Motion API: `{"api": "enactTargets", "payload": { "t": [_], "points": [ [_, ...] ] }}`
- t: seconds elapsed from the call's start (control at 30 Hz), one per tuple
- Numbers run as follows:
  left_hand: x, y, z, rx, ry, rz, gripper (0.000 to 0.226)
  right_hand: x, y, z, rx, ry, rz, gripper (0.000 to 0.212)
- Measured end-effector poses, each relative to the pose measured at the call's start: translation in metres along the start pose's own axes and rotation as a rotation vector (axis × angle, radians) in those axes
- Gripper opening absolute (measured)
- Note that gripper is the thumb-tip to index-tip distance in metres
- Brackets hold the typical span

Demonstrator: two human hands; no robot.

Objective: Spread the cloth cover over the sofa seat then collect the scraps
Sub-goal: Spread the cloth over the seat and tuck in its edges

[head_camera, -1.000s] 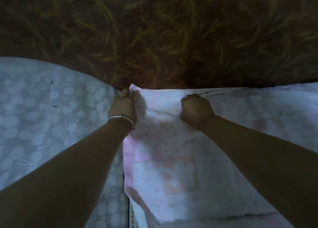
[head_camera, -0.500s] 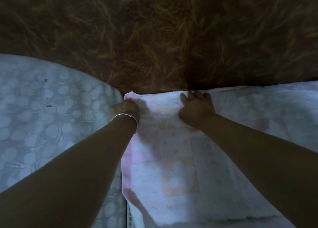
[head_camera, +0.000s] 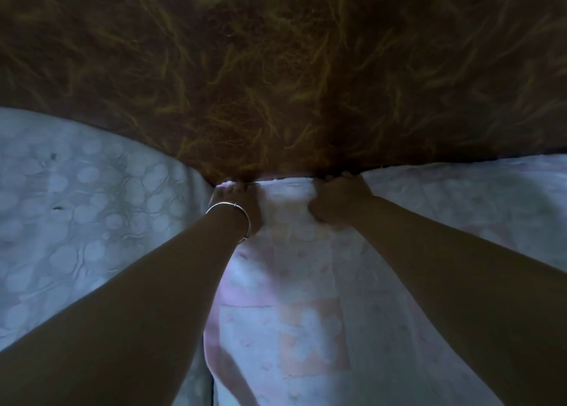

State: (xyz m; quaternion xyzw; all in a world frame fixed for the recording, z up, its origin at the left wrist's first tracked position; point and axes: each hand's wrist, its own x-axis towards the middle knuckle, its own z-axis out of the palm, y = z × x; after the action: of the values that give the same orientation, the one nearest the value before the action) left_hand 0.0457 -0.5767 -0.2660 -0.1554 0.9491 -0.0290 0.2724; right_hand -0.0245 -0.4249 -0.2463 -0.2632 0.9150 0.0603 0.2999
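Fingers [head_camera: 343, 177] of both hands press the cover's [head_camera: 291, 283] top edge into the crease under the backrest [head_camera: 276, 83] just beyond them; tuck evenly, then smooth the cloth back toward the wrists.

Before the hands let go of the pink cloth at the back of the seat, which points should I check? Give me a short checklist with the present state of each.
1. Left hand on the corner of the pink cloth cover, at the brown backrest: ok.
2. Right hand pressing the cover's back edge at the backrest: ok.
3. Edge fully tucked into the gap: cannot tell, fingers hide it.
4. Cover lying flat between the arms: ok, no large folds visible.
5. Cover's side edge beside the white dotted cover: ok near the hands; front part hidden.
6. Scraps located: cannot tell, none in view.
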Motion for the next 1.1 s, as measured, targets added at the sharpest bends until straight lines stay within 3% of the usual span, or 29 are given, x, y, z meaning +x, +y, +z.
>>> {"api": "enactTargets", "payload": {
  "t": [0.13,0.3,0.4,0.53,0.67,0.83,1.0,1.1],
  "points": [
    [0.021,0.001,-0.003,-0.155,-0.194,-0.014,0.052,0.013,0.001,-0.004,0.073,-0.074,-0.011,0.044],
    [0.042,-0.002,0.0,0.094,-0.295,0.062,0.051,0.026,-0.001,0.007,0.092,-0.073,0.022,0.039],
    [0.04,0.001,0.0,0.032,-0.299,0.022,0.043,0.021,-0.003,0.02,0.042,0.037,0.019,0.05],
    [0.038,-0.004,0.011,-0.024,-0.181,-0.029,0.057,0.004,-0.009,0.024,-0.021,0.225,0.035,0.046],
    [0.021,-0.004,0.014,-0.148,-0.053,-0.088,0.045,-0.011,-0.015,0.029,0.01,0.327,0.063,0.045],
    [-0.005,-0.003,0.014,-0.15,0.062,-0.06,0.048,-0.025,-0.021,0.031,-0.052,0.288,0.1,0.054],
    [-0.036,-0.003,0.016,-0.048,0.012,-0.054,0.08,-0.054,-0.019,0.04,-0.089,0.173,0.071,0.061],
    [-0.07,0.008,0.011,0.04,-0.007,-0.039,0.077,-0.084,-0.017,0.045,-0.06,0.149,0.026,0.059]
  ]
}}
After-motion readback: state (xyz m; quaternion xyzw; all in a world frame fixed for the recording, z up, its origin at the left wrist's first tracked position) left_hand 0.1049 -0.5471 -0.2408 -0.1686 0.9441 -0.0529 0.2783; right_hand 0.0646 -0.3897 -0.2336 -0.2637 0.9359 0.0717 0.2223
